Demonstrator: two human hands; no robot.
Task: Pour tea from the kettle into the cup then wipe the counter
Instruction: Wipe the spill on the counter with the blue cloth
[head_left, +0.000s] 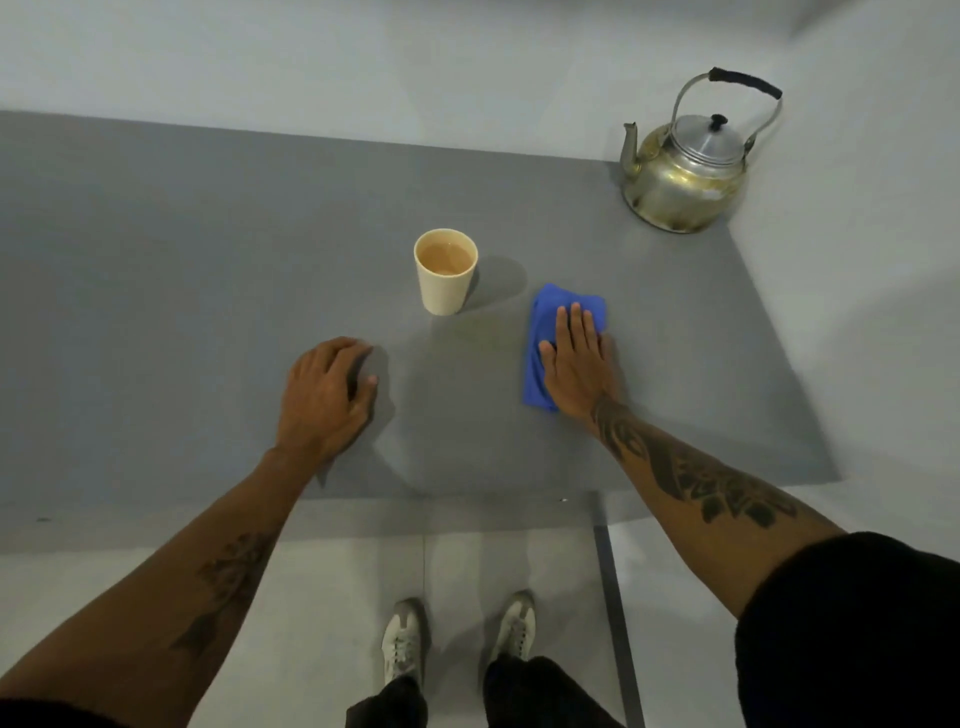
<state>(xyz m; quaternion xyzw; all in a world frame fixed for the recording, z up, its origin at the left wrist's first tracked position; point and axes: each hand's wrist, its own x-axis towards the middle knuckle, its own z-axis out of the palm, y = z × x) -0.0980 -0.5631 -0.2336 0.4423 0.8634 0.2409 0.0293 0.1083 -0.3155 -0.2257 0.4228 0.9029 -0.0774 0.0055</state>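
Head view, reading left to right. Left hand (327, 395) rests on the grey counter (156, 291), fingers curled down and loosely together, thumb out to the side, holding nothing – from here I read it as a brace. Up and to its right stands the cup (445, 273), cream, upright, holding milky tea not far below the rim, so I judge the pour done. Nothing touches the cup. Right of it, near but apart, the blue cloth (545, 332) lies folded flat with the right hand (576, 364) pressed on top, palm down, fingers straight and close together, thumb spread toward the cup. Far right, at the back corner by the wall, the kettle (685, 171) sits upright, lid on, spout facing left, well apart from everything else.

I take the wiping as under way. I can't make out any spill on the surface, so I can't tell how much is left.

Risks I see – a leftward stroke could carry cloth or thumb into the cup and tip it, full as it is. Flat-palm pressure only: the cloth could bunch or slide out from under the hand
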